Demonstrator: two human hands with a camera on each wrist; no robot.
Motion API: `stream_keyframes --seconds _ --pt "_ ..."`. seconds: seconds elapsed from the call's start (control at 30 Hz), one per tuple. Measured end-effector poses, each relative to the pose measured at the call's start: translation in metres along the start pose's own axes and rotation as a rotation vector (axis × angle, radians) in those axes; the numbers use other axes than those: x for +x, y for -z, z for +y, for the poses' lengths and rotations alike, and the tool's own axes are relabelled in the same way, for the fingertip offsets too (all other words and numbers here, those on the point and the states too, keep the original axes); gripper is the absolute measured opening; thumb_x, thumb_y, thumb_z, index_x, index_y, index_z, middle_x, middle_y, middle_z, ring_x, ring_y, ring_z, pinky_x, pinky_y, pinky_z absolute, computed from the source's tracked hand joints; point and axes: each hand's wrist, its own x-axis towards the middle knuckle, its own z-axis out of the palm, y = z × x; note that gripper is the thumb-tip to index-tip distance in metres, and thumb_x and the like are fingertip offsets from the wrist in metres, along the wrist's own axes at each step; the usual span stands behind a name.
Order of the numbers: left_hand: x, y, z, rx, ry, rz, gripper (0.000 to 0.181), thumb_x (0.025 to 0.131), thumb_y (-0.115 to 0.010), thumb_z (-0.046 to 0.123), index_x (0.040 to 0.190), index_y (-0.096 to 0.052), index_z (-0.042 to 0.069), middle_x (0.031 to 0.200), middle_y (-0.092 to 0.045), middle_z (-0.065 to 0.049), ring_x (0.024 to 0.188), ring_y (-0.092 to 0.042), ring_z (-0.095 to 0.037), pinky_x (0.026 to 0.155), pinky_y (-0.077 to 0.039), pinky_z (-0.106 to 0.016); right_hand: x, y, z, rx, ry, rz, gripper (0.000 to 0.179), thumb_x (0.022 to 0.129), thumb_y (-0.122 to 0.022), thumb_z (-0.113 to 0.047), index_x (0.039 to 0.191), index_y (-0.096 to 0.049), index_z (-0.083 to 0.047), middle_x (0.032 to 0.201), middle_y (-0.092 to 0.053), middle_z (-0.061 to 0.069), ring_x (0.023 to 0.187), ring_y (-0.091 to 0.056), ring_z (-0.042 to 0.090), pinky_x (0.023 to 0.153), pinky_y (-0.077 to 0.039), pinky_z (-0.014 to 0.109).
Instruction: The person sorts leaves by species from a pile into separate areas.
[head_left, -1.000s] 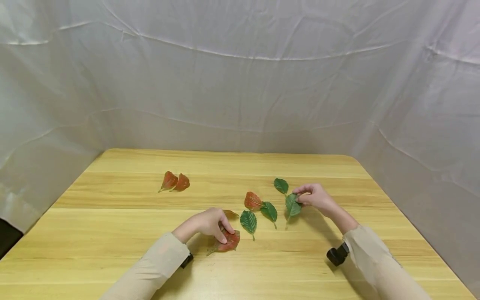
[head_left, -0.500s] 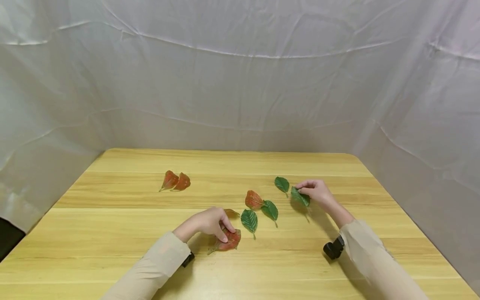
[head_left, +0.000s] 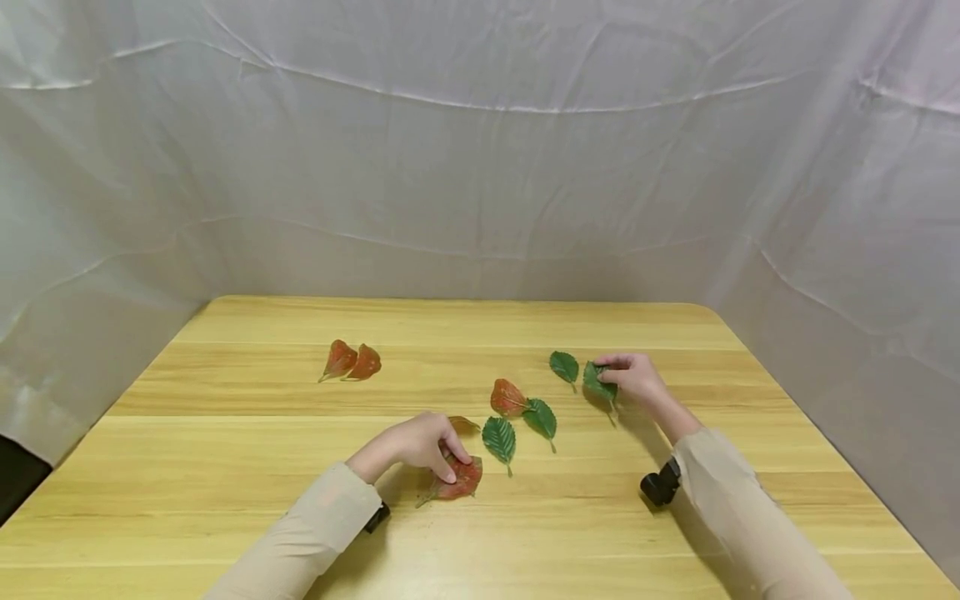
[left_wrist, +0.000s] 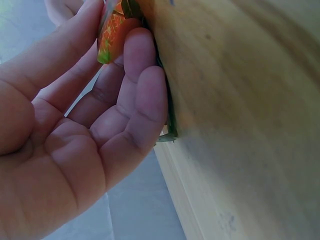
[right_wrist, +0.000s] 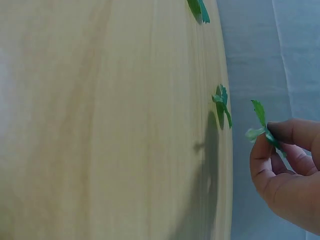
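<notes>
My left hand (head_left: 422, 442) pinches a red leaf (head_left: 465, 479) between thumb and fingers, low over the near middle of the table. Close up, the left wrist view shows that leaf's orange-red surface (left_wrist: 114, 35) with pale veins, partly covered by the fingers. A green leaf (head_left: 600, 383) with a toothed edge is pinched by my right hand (head_left: 636, 377), its stem pointing down toward the table. In the right wrist view this green leaf (right_wrist: 259, 114) shows edge-on at the fingertips, raised off the wood. Just left of it lies another green leaf (head_left: 564, 367).
A red leaf (head_left: 507, 397) touches a green leaf (head_left: 540, 418) mid-table, with one more green leaf (head_left: 498, 439) beside them. Behind the left fingers lies a curled brownish leaf (head_left: 463, 425). Two red leaves (head_left: 341, 358) lie at the back left. Pale curtains (head_left: 480, 183) surround the wooden table (head_left: 187, 467).
My right hand has carried its green leaf slightly back and to the right, and the leaf has turned in the fingers. The left hand stays in place with the red leaf.
</notes>
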Motion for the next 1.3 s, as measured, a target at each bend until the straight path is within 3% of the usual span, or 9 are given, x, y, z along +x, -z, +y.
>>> stream_keyframes --seconds 0.23,0.43,0.67,0.9,1.13,1.3 --pt "0.001 0.0 -0.003 0.007 -0.016 -0.003 0.024 0.068 -0.074 -0.003 0.091 -0.07 -0.001 0.077 -0.066 -0.002 0.05 -0.037 -0.005 0.047 -0.032 -0.017 0.012 0.0 0.005 -0.027 -0.037 0.054 0.03 0.085 -0.056 -0.001 0.112 -0.055 0.011 0.116 -0.051 0.027 0.097 -0.053 0.026 0.073 -0.046 0.022" --pt "0.001 0.0 -0.003 0.019 -0.014 0.001 0.024 0.068 -0.074 -0.002 0.091 -0.07 0.0 0.078 -0.066 -0.001 0.051 -0.038 -0.005 0.047 -0.033 -0.017 0.024 -0.001 0.01 -0.03 -0.059 0.092 0.027 0.085 -0.056 -0.001 0.11 -0.056 0.011 0.116 -0.052 0.026 0.085 -0.054 0.016 0.066 -0.046 0.02" --pt "0.001 0.0 -0.003 0.023 -0.005 -0.001 0.024 0.068 -0.074 -0.002 0.091 -0.071 0.0 0.075 -0.065 0.001 0.051 -0.038 -0.005 0.047 -0.033 -0.017 0.035 -0.003 0.016 0.026 -0.111 0.014 0.031 0.086 -0.047 0.007 0.117 -0.048 0.014 0.121 -0.043 0.032 0.094 -0.053 0.027 0.068 -0.05 0.024" --pt "0.001 0.001 -0.003 0.026 -0.015 -0.007 0.024 0.067 -0.074 -0.002 0.091 -0.071 0.0 0.066 -0.059 0.004 0.05 -0.037 -0.004 0.047 -0.033 -0.016 0.039 -0.005 0.016 -0.016 -0.126 0.007 0.034 0.086 -0.045 0.009 0.12 -0.047 0.013 0.118 -0.046 0.029 0.071 -0.049 0.012 0.056 -0.042 0.022" --pt "0.001 0.002 -0.002 0.022 -0.018 -0.01 0.024 0.067 -0.074 -0.002 0.091 -0.07 0.0 0.065 -0.059 0.004 0.05 -0.037 -0.004 0.046 -0.033 -0.016 0.041 -0.006 0.015 -0.052 -0.123 0.058 0.033 0.085 -0.049 0.008 0.118 -0.05 0.011 0.116 -0.049 0.027 0.083 -0.052 0.019 0.06 -0.045 0.023" --pt "0.001 0.001 -0.002 0.011 -0.018 -0.01 0.024 0.067 -0.074 -0.003 0.091 -0.07 -0.001 0.067 -0.06 0.002 0.05 -0.037 -0.005 0.046 -0.032 -0.016 0.04 -0.006 0.016 -0.073 -0.116 0.09 0.031 0.085 -0.054 0.003 0.114 -0.052 0.011 0.112 -0.052 0.026 0.072 -0.05 0.015 0.058 -0.046 0.025"
